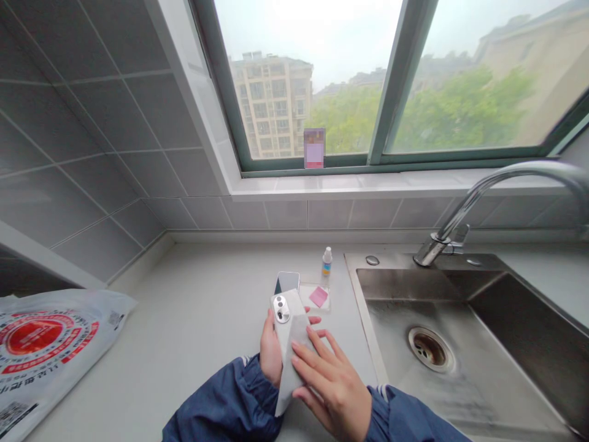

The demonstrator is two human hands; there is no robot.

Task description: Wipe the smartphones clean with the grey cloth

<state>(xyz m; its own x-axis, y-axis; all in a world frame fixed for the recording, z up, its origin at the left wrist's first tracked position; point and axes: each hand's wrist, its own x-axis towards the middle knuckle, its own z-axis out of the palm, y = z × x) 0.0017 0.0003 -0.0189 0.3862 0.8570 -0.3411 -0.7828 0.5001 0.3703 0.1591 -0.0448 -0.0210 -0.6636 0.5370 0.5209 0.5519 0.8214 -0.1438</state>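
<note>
A white smartphone (291, 302) with a round-lensed camera block lies back side up in my left hand (270, 350), whose fingers wrap it from beneath and reach past its right edge. Over the lower part of its back is a pale, thin sheet (288, 380), maybe a wipe or film; I cannot tell which. My right hand (334, 383) rests on it with fingers stretched out and spread. Just beyond, on the counter, lie another phone or phone-shaped piece (287, 281) and a clear flat case (324, 302) with a pink square (318, 297) on it.
Behind the pink square stands a small white-capped bottle (327, 263). A steel sink (391, 319) with a tall faucet (464, 209) borders the counter (197, 294) on the right. At far left lies a plastic bag (92, 344) with red print. A window (350, 92) rises behind.
</note>
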